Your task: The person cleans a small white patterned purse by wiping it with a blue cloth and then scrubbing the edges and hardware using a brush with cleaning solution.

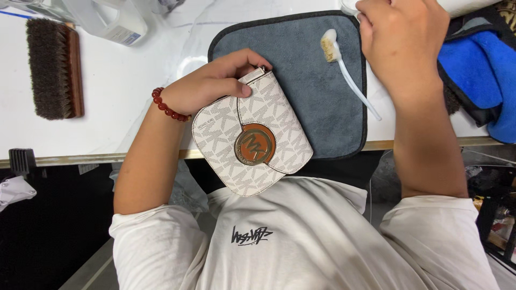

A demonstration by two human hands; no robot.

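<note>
My left hand [215, 80], with a red bead bracelet [167, 106] at the wrist, grips the top edge of a small cream patterned handbag [252, 137] with a round brown and gold clasp. The bag is held over the table's front edge and partly over a grey towel mat [317, 86]. My right hand [400, 40] reaches to the far right of the mat, fingers curled on a white object [349, 5] at the top edge that is mostly hidden. A small white brush [344, 70] with soiled bristles lies on the mat between the hands.
A large brown wooden brush [54, 67] lies on the white table [118, 91] at the left. A clear plastic jug [107, 19] stands at the back left. A blue cloth [484, 75] lies at the right edge. Dark floor lies below the table.
</note>
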